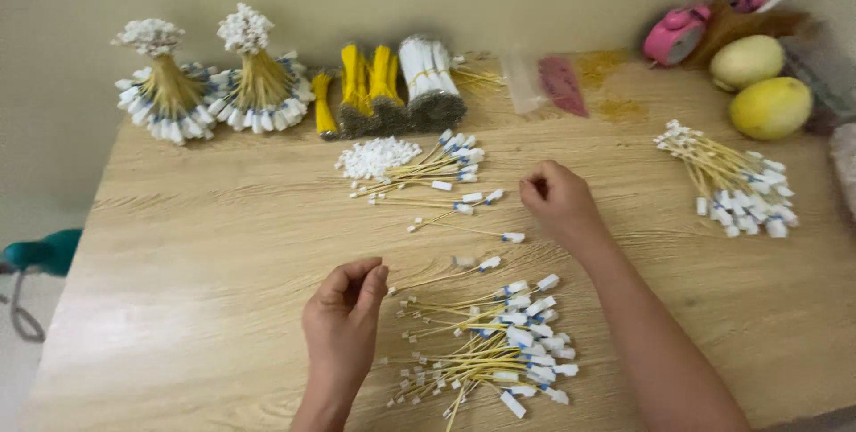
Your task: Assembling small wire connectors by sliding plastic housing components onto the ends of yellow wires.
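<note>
A loose heap of thin yellow wire leads [486, 343] with small white plugs and blue-banded tags lies on the near part of the wooden table [205, 245], fanned out just right of the left hand [343, 312]. That hand rests on its edge with thumb and fingers curled together as if pinching the end of one lead [441, 276] that runs off to the right; whether it truly grips the lead cannot be told. The right hand [557, 200] reaches farther across, fingers folded loosely inward above a single lead [473, 231] lying near it, and what it holds, if anything, is hidden. Beyond, a second small spread of leads [437, 173] sits beside a little pile of white plugs [374, 156]. Against the wall stand two tied bundles [209, 84] flaring like bouquets, then upright yellow bundles [361, 89] and a white bundle [430, 80]. Well off to the right lies another fanned bunch [736, 182], with two yellow-green fruits [758, 84] and a pink tape dispenser [675, 33] behind it.
</note>
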